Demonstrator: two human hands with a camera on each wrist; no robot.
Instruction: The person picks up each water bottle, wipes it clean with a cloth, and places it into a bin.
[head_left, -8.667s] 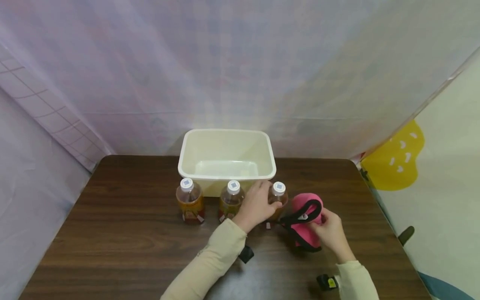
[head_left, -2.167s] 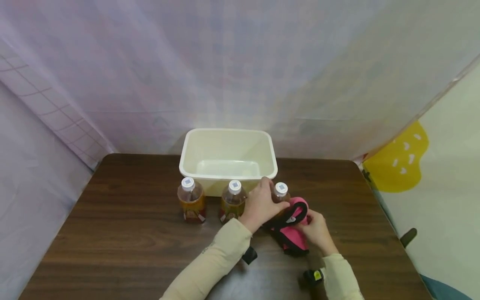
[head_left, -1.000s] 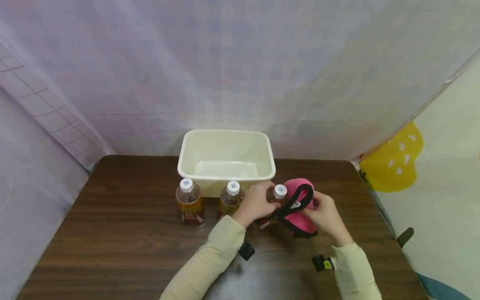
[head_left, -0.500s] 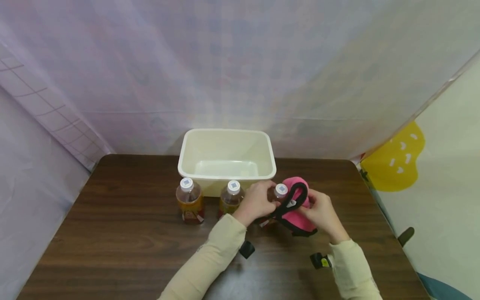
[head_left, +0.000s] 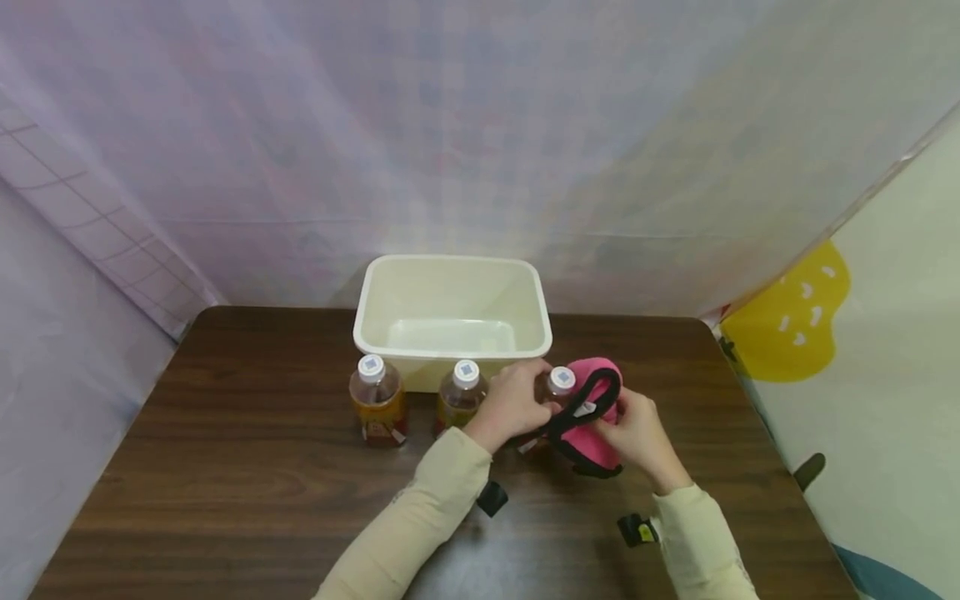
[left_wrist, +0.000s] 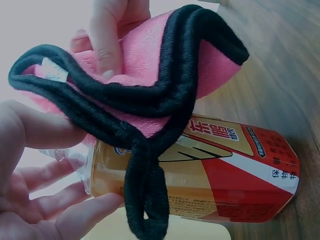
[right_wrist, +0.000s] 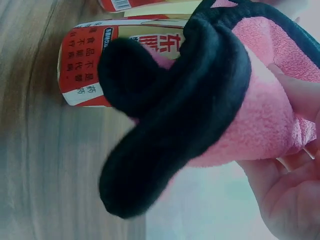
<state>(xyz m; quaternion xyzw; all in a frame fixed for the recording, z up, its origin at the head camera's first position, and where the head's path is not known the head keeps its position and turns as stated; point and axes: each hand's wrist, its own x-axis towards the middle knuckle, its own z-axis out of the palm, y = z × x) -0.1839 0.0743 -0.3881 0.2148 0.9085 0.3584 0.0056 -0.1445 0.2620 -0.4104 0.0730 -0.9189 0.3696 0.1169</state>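
Observation:
In the head view, my left hand (head_left: 513,406) holds the rightmost drink bottle (head_left: 562,382), which stands upright with its white cap showing. My right hand (head_left: 639,435) pinches a folded pink cloth (head_left: 596,446) with black edging against that bottle's right side. Seen from the left wrist, the bottle's red and gold label (left_wrist: 245,175) shows below the cloth (left_wrist: 145,50), and the left thumb lies by the black edging. The right wrist view has the cloth (right_wrist: 265,110) bunched between thumb and fingers, hiding much of the bottle (right_wrist: 82,65).
Two more bottles, a middle one (head_left: 465,392) and a left one (head_left: 378,404), stand in a row with the held one. Behind them is a cream plastic bin (head_left: 450,367) at the back of the brown wooden table (head_left: 225,483). A curtain hangs beyond.
From 8.7 seconds ago, the cloth has come left against the bottle. It sat lower 2.2 seconds ago, then rose; since half a second ago it has dipped slightly. The left hand keeps its grip.

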